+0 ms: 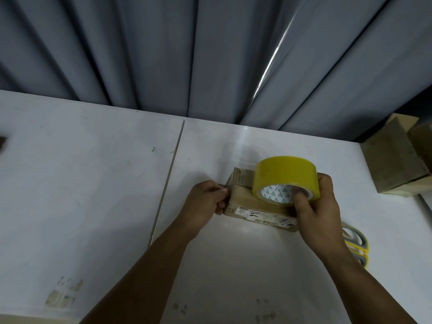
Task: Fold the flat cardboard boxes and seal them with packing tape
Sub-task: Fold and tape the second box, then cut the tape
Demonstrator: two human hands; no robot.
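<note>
One small cardboard box (254, 206) lies folded and closed on the white table (93, 183), long side toward the person, with a printed label on its near face.

Hands: the left hand (205, 199) is at the box's left end, fingers curled in a pinch on what appears to be the free end of the tape, held against the end face. The right hand (315, 206) grips the yellow tape roll (285, 174), thumb inside the core and fingers wrapped round the outside. The roll stands on edge on top of the box, toward its right end.

Position: the box sits directly between the two hands and is touched by both, the left at one end and the right, with the roll, over the other.

Step in hand, as judged: running a strip along the top seam.

Recommendations:
- Hold the left pinch firm so the anchored end does not lift.
- Draw the roll straight along the seam under light tension, low to the cardboard, to avoid wrinkles.
- Carry the strip over the right edge before cutting.

The scissors (355, 242) lie on the table just beside the right forearm, within reach. More cardboard boxes (392, 160) stand at the table's far right.
</note>
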